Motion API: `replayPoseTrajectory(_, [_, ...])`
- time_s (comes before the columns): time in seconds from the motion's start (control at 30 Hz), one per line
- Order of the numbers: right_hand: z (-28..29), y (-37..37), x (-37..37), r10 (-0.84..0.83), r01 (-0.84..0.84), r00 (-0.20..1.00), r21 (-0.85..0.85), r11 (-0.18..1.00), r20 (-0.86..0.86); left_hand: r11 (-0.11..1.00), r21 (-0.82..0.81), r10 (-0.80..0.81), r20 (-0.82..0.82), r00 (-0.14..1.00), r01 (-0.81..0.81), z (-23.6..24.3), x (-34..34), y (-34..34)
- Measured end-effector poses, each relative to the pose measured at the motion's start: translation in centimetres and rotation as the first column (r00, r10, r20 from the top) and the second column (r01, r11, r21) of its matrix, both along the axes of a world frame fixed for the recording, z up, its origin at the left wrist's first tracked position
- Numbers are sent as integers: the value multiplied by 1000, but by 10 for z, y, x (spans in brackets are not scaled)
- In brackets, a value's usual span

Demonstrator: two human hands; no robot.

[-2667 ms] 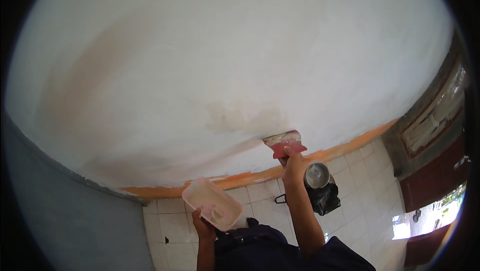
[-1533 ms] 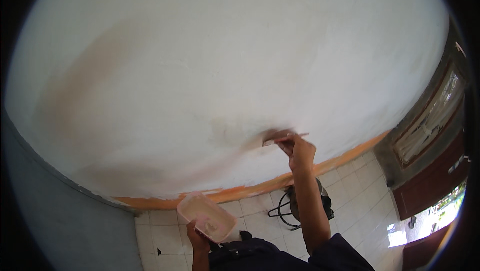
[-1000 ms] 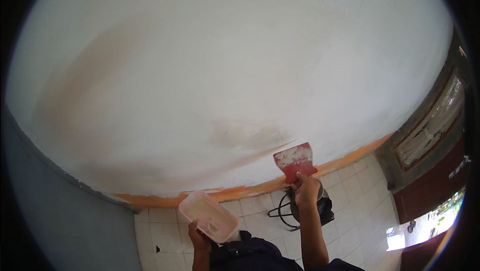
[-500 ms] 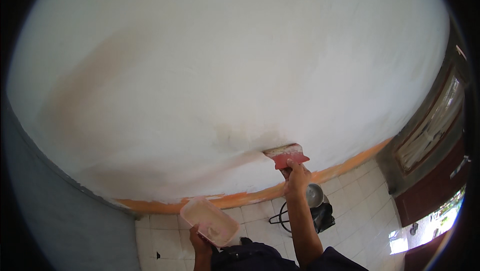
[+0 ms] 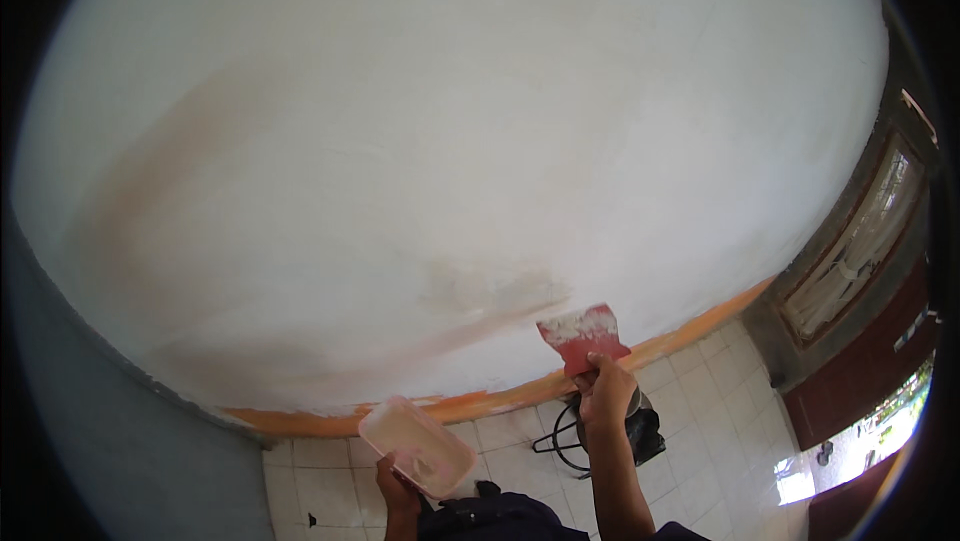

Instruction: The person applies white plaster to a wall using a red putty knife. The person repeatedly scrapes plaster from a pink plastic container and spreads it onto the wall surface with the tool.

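In my right hand [image 5: 606,391] is a red putty scraper [image 5: 582,339], its wide blade smeared with whitish paste and turned up in front of the wall. Whether the blade's edge touches the wall I cannot tell. My left hand [image 5: 398,486] grips a pinkish rectangular plastic tub [image 5: 418,446] by its near side, low in front of me. Some pale paste lies inside the tub. The white wall [image 5: 480,161] fills most of the view, with damp-looking greyish-beige patches [image 5: 490,286] just left of the scraper.
An orange band [image 5: 500,401] runs along the wall's foot above white floor tiles [image 5: 325,481]. Behind my right forearm stands a dark object with a black looped frame [image 5: 565,446]. A blue-grey wall [image 5: 130,421] is at left; a curtained window [image 5: 855,241] and dark red door [image 5: 860,371] are at right.
My right hand has drawn the scraper down and slightly right, away from the beige patches, and its blade now shows more of its face. The tub in my left hand has barely moved.
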State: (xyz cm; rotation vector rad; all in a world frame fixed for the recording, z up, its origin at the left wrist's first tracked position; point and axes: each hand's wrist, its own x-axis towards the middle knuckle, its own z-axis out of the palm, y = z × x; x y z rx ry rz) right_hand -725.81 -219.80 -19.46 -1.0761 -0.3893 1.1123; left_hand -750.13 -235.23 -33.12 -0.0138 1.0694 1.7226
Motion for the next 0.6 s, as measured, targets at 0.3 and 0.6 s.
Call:
replayPoseTrajectory(0.3, [27,89,-5,200,-209,969,43,977,147,1000,-17,25,3,1000,-25,25,7,22])
replayPoseTrajectory(0.6, [142,79,-33,158,-230,948,250,941,277,999,32,18,-43,999,-16,25,6,20])
